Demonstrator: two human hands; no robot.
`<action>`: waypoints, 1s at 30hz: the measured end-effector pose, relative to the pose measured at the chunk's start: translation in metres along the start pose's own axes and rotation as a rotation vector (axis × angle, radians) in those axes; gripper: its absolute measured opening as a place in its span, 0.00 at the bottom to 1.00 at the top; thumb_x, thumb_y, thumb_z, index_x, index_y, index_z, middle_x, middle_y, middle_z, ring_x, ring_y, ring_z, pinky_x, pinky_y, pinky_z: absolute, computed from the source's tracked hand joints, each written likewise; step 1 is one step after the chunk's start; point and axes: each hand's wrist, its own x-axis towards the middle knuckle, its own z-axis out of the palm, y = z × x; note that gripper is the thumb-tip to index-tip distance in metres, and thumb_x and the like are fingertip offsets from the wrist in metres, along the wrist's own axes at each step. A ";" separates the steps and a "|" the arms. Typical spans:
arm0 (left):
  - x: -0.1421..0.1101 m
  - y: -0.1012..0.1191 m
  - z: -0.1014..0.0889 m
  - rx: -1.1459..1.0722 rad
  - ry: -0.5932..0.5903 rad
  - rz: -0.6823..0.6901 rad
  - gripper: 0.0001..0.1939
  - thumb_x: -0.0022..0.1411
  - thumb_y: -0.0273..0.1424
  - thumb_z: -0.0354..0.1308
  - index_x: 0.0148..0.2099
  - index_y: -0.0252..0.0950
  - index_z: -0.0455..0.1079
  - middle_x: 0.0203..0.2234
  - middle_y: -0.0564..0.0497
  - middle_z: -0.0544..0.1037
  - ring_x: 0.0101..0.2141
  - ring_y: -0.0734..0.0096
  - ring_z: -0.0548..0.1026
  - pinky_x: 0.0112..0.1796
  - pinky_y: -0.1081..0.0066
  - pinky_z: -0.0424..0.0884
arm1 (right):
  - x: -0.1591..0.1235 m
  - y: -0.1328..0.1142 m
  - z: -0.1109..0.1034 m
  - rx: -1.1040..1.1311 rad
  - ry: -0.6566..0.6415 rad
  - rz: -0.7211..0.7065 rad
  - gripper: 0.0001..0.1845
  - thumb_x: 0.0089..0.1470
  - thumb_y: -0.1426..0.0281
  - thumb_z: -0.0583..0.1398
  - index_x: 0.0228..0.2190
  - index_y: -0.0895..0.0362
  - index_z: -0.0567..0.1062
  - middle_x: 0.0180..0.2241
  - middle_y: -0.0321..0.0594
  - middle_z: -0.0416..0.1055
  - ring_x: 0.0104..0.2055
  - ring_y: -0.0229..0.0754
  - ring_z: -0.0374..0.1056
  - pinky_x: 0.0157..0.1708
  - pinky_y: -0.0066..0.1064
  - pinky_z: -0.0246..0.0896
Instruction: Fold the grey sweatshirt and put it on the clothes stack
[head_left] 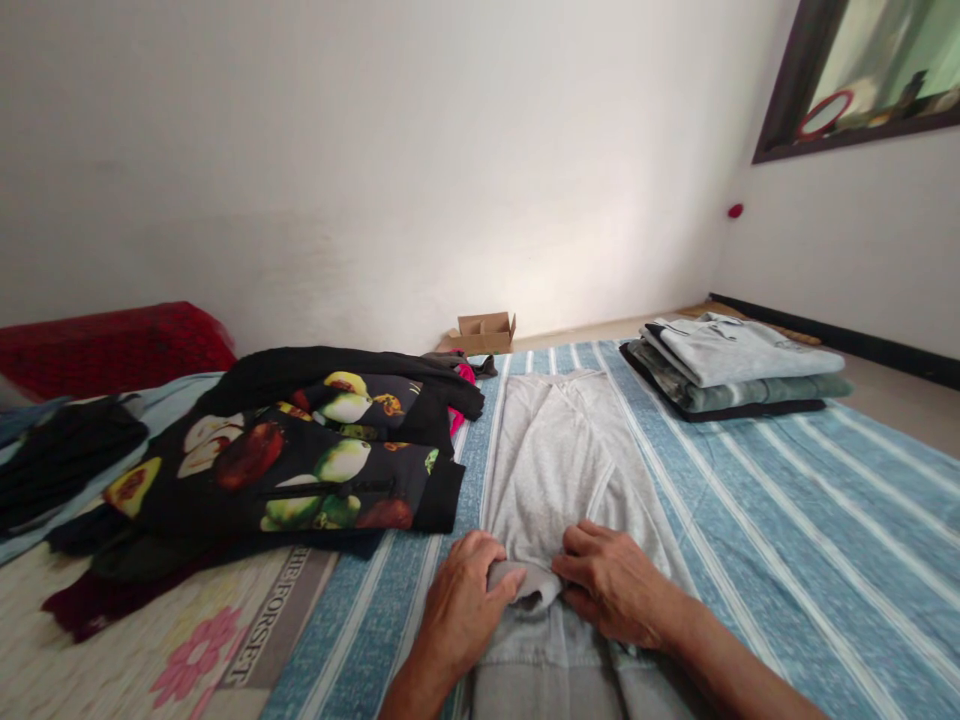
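Note:
A light grey long garment, seemingly a sweatshirt (559, 450), lies folded lengthwise on the blue striped sheet (720, 500). Toward its near part, my left hand (469, 590) pinches the left side of a turned-up grey end of cloth, thumb on top. Just to the right, my right hand (619, 585) grips the same fold with its fingers curled. The garment's lower part runs down between my wrists and out of the frame's bottom edge. Partly hidden under my right hand is the cloth it grips.
Left of the garment sprawls a pile of dark clothes with a fruit-print jacket (322, 470). At the right rests a stack of folded clothes (742, 365). Behind stand a cardboard box (484, 332) and the white wall (450, 150). A red bundle (112, 345) lies far left.

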 end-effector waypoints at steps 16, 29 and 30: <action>0.001 0.009 -0.005 0.228 -0.023 0.031 0.10 0.53 0.30 0.58 0.39 0.35 0.70 0.40 0.46 0.73 0.45 0.60 0.70 0.47 0.64 0.64 | 0.002 0.002 -0.003 -0.017 0.012 -0.019 0.05 0.54 0.67 0.57 0.28 0.55 0.70 0.32 0.36 0.67 0.36 0.40 0.61 0.35 0.30 0.50; 0.056 0.015 0.040 0.141 -0.055 0.373 0.19 0.64 0.25 0.43 0.55 0.35 0.65 0.59 0.42 0.65 0.60 0.63 0.59 0.58 0.57 0.59 | 0.005 0.004 0.002 0.003 0.054 -0.024 0.06 0.53 0.66 0.58 0.29 0.55 0.72 0.35 0.38 0.68 0.38 0.41 0.60 0.39 0.30 0.53; 0.056 0.011 0.045 0.159 -0.071 0.356 0.20 0.65 0.27 0.43 0.57 0.35 0.64 0.60 0.42 0.63 0.61 0.62 0.58 0.58 0.55 0.57 | 0.005 0.004 0.004 0.010 0.061 -0.026 0.06 0.53 0.66 0.58 0.29 0.56 0.72 0.35 0.38 0.68 0.38 0.41 0.60 0.39 0.30 0.53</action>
